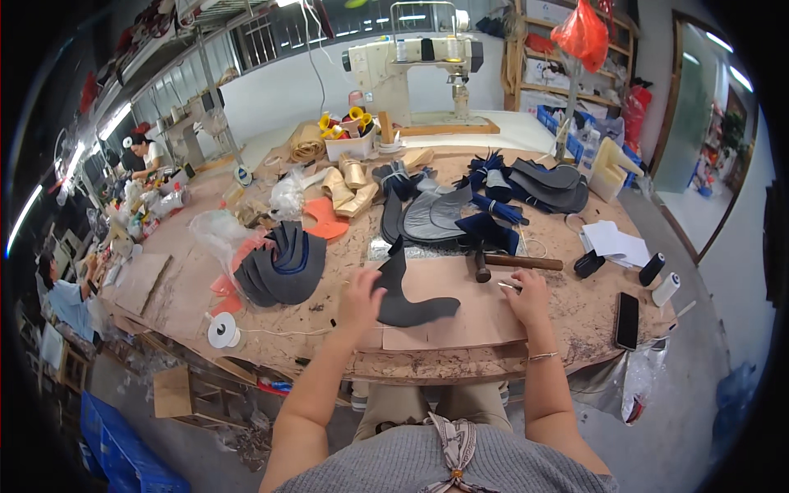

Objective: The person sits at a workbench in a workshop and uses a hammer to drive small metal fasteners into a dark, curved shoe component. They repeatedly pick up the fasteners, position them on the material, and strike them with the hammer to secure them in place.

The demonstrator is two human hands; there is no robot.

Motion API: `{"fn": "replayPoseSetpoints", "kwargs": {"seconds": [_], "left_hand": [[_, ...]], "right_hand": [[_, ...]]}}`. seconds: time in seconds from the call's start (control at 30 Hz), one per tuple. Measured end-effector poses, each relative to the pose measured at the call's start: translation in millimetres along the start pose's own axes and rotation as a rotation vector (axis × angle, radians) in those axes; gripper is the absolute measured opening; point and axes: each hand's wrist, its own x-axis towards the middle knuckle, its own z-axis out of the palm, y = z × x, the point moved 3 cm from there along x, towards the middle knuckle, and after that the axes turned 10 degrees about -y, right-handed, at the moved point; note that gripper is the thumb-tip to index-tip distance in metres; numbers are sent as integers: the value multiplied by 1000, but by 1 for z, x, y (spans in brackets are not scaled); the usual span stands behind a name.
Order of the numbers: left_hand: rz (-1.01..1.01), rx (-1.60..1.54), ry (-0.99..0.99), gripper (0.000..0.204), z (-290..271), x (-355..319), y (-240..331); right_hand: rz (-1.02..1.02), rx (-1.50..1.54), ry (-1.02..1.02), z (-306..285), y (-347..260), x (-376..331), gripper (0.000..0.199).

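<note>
A dark grey curved cut piece [415, 310], perhaps a shoe upper part, lies over a pale board [485, 322] in front of me. My left hand [359, 302] has its fingers closed at the left edge of this piece. Over the board's right side, my right hand [528, 297] is closed around a small metal tool [509, 285], mostly hidden by the fingers; its kind is unclear. A hammer [532, 263] with a wooden handle rests just beyond the board. Left of my left hand sits a fanned stack of dark grey cut pieces [283, 275].
More grey pieces [436, 215] and dark blue bundles [496, 207] lie at the back. A phone [627, 320], white thread spool [666, 290] and black spool [652, 269] stand at right. A white reel [223, 330] is at left. Behind is a sewing machine [394, 70]. Co-workers sit far left.
</note>
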Motion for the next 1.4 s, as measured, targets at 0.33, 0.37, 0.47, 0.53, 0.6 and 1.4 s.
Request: {"fn": "replayPoseSetpoints", "kwargs": {"seconds": [0.33, 0.37, 0.47, 0.53, 0.6, 1.4], "left_hand": [[-107, 19, 22, 20, 11, -76, 31], [-54, 47, 21, 21, 7, -74, 30], [39, 174, -56, 21, 4, -71, 35], [82, 193, -145, 20, 10, -72, 33], [116, 236, -252, 21, 14, -70, 31], [66, -213, -403, 9, 92, 31, 80]], "right_hand": [[-226, 48, -137, 44, -10, 65, 33], [-134, 35, -228, 53, -12, 76, 50], [32, -199, -404, 62, -31, 95, 64], [52, -195, -418, 60, -44, 99, 60], [13, -203, -371, 60, -53, 97, 51], [-339, 101, 343, -22, -74, -46, 17]]}}
